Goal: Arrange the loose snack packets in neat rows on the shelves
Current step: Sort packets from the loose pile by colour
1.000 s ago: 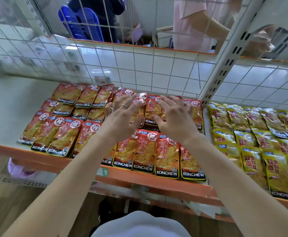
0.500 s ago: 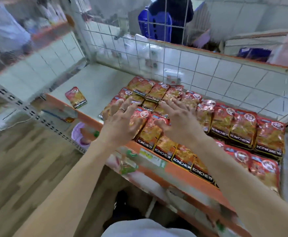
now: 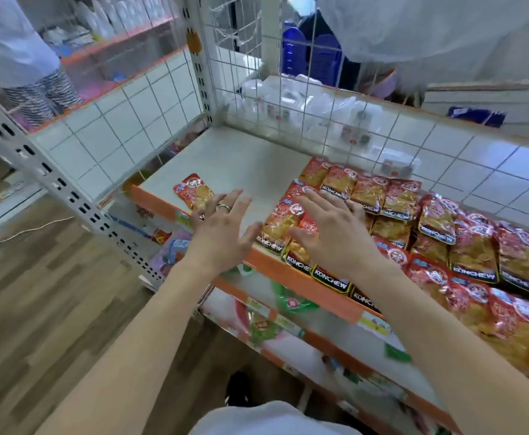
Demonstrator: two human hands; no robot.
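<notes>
the step in hand looks like gathering the last stray: one loose packet (image 3: 191, 189) lies alone on the bare pale shelf (image 3: 241, 155), at about ten o'clock from the left hand (image 3: 222, 230) and well apart from the stocked block. the left hand is spread, fingers straight and fanned, with a ring (image 3: 224, 207) on one finger. its fingertips overlap the packet's near corner, but i cannot tell whether they touch it. the right hand (image 3: 335, 233) is spread too, palm down over the leftmost packets, and grips nothing. whether it presses them or only hovers is not clear.

the rows of packets (image 3: 445, 221) run from under the right hand toward three and four o'clock. they overlap like shingles, black name bands toward the orange front lip (image 3: 319, 287). most of the job seems done.

the next move, as i judge it, calls for the left hand to close on the stray, carry it toward three o'clock and lay it at the open end of a row, band forward like the others.

the stray is a flat, glossy red and gold pouch, askew to the shelf edge, with its top toward the wire mesh (image 3: 319, 98) at twelve o'clock. it looks light and slippery, so a pinch at an edge should serve.
</notes>
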